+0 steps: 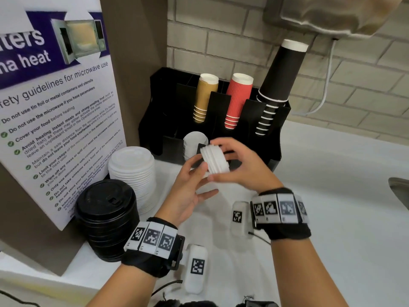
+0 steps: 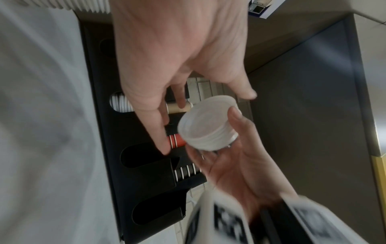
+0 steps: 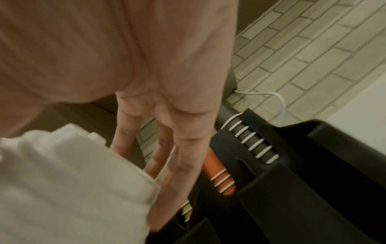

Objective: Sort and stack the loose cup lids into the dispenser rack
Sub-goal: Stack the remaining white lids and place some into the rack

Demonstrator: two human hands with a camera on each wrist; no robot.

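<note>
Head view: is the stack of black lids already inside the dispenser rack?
No, the black lids stand on the counter, left of the rack.

I am operating in a shared workplace pantry. A microwave safety poster [image 1: 55, 111] is standing on the white surface [image 1: 332, 196], a black dispenser rack [image 1: 212, 116] is holding paper cups [image 1: 238, 99], and a tiled wall [image 1: 365, 85] is running behind.

Head view looks down from above; both wrist views closely share the black rack [image 1: 168, 138].
</note>
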